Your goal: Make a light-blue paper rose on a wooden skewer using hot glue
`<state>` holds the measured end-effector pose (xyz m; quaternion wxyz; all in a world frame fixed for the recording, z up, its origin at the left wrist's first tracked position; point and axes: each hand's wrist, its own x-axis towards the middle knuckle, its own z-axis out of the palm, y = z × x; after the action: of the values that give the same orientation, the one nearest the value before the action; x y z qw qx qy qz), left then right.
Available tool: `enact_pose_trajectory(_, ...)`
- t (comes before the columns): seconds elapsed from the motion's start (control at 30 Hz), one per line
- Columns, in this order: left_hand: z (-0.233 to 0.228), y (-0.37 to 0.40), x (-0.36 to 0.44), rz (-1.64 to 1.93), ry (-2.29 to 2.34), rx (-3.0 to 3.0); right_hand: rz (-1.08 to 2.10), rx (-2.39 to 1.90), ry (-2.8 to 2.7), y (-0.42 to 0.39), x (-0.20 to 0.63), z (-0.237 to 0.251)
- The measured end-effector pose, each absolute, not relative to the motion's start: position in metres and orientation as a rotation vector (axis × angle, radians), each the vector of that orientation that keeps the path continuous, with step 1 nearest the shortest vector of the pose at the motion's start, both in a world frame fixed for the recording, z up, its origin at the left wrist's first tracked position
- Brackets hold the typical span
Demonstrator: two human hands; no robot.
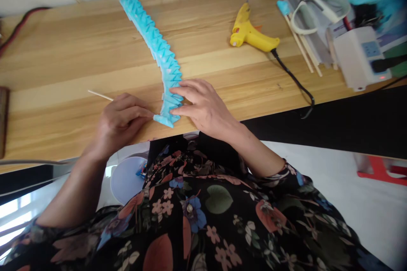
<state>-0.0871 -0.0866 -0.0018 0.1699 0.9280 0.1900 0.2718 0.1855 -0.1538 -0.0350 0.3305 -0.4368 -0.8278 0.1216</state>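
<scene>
Your pleated blue strip (155,44) lies on the tabletop (79,51), near end between your hands. It should handle light, soft, easily creased; hold its flatter edge. Your left hand (122,118) pinches that end; your right hand (206,108) rests fingers apart on the folds. Whether the left also grips the stick (100,95) is hidden.
</scene>
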Motion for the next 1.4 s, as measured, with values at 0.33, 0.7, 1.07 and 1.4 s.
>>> enact_pose_trajectory(0.33,0.003,-0.085,-0.082,0.717,0.555,2.63,0.328,-1.208,-2.22,-0.158,0.185,-0.023)
enact_pose_trajectory(0.7,0.004,-0.082,-0.086,0.683,0.509,2.592,0.366,-1.227,-2.217,-0.158,0.185,-0.022)
enact_pose_trajectory(1.07,0.001,-0.079,-0.084,0.667,0.45,2.741,0.343,-1.203,-2.194,-0.156,0.184,-0.026)
enact_pose_trajectory(1.4,-0.003,-0.085,-0.087,0.761,0.705,2.428,0.178,-1.118,-1.905,-0.182,0.197,-0.027)
